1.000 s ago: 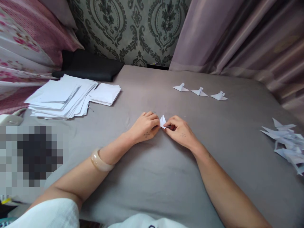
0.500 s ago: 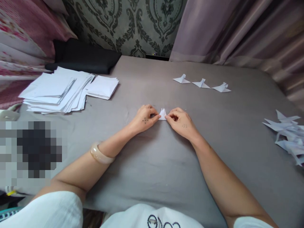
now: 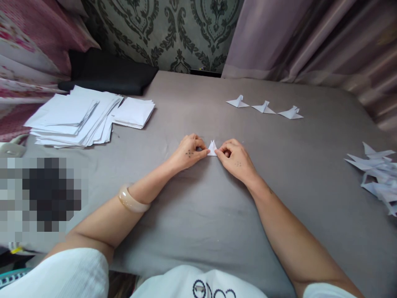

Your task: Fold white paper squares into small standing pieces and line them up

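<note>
Between my two hands, low over the grey cloth, is a small folded white paper (image 3: pixel 212 148) with pointed tips standing upward. My left hand (image 3: pixel 191 151) pinches its left side between thumb and fingers. On the opposite side my right hand (image 3: pixel 235 159) pinches the right edge in the same way. The fingers cover both outer parts of the paper, so only its middle shows. Farther back, three finished-looking folded paper birds stand in a slanting row: one on the left (image 3: pixel 237 102), one in the middle (image 3: pixel 264 107) and one on the right (image 3: pixel 291 112).
Stacks of white paper sheets (image 3: pixel 74 118) lie at the left, beside a smaller stack of squares (image 3: pixel 134 111). A black folded cloth (image 3: pixel 111 72) is behind them. At the far right sits a heap of folded white paper (image 3: pixel 376 174). Grey cloth (image 3: pixel 192 223) covers the table.
The folded paper's upright tips look slightly different, now showing fewer separate points. My right fingers have shifted a little on its edge. Both hands stay in nearly the same place.
</note>
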A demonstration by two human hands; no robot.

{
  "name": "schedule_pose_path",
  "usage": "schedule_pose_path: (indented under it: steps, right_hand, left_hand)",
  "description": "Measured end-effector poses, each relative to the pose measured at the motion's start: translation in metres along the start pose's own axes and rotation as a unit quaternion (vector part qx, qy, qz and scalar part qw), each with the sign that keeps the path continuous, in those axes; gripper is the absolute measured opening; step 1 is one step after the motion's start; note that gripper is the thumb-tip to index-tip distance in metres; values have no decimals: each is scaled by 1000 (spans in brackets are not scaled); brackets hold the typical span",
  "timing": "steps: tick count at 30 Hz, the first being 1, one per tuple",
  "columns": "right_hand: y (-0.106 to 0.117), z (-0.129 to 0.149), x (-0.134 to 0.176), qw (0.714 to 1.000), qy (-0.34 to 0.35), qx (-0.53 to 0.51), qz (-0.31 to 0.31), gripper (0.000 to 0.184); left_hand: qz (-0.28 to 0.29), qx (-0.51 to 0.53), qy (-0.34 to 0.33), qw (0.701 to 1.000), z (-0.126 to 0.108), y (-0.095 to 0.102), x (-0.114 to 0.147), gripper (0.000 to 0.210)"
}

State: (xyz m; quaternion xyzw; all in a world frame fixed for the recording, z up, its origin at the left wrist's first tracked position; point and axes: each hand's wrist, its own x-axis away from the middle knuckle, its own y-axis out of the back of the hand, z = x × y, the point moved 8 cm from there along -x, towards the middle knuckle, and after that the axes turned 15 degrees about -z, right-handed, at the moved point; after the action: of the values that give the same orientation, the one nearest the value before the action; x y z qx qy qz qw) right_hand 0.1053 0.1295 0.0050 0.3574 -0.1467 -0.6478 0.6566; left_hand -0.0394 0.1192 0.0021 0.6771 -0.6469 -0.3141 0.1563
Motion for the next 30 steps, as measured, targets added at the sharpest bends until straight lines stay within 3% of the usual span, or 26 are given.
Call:
schedule_pose_path:
  steps: [20, 30]
  right_hand:
    - [-2, 0, 0, 1000, 6, 2, -7, 16]
    - [-2, -2, 0, 1000, 4, -4, -7, 16]
  left_hand:
    - [18, 8, -13, 1000, 6, -2, -2, 14]
    - [7, -104, -53, 993, -11, 0, 4, 10]
